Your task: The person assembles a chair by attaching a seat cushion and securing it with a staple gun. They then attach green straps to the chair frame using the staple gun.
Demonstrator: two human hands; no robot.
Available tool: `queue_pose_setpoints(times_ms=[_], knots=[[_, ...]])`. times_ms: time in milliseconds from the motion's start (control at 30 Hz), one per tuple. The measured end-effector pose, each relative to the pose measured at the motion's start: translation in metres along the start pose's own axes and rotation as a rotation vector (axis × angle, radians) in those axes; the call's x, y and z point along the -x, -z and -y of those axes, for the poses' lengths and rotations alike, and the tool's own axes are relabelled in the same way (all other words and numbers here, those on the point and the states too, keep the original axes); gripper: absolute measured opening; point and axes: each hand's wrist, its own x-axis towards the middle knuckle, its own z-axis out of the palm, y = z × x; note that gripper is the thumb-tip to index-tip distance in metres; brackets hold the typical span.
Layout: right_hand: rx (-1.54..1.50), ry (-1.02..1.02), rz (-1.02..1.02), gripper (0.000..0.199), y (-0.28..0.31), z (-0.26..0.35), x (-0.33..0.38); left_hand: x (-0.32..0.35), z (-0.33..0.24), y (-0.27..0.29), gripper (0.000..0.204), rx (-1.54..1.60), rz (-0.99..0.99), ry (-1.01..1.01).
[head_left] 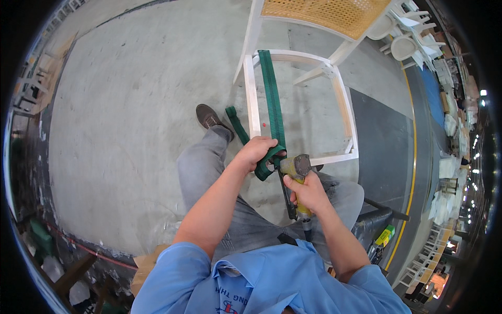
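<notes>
In front of me stands a white wooden chair frame with an open seat and a woven cane back. One green webbing strap runs from the far seat rail to the near one, close to the left side. My left hand is closed on the strap's near end at the front rail; the loose tail hangs down to the left. In my right hand is a yellow and grey pneumatic staple gun, upright, its nose at the strap by the front rail. Whether the nose touches is hidden.
My legs straddle the chair's near side, with a brown shoe on the concrete floor. A black stool with a yellow-green box stands at the right. Stacked white chairs lie at the far right, beyond a yellow floor line.
</notes>
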Motion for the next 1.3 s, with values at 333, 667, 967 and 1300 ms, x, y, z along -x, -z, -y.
queue_pose_setpoints(times_ms=[333,667,967,1300], knots=[[-0.444,0.215,-0.515,0.028,0.163,-0.051,0.139,0.014,0.012,-0.005,0.036,-0.114,0.076,-0.082],[-0.962,-0.187,-0.651,0.039,0.284,-0.29,0.211,0.019,0.061,-0.037,0.032,-0.051,0.067,0.031],[-0.439,-0.384,-0.921,0.041,0.284,-0.359,0.197,0.032,0.096,-0.043,0.039,0.414,0.037,0.019],[0.198,-0.882,-0.796,0.046,0.249,-0.401,0.298,0.012,0.106,-0.034,0.031,0.521,0.006,-0.131]])
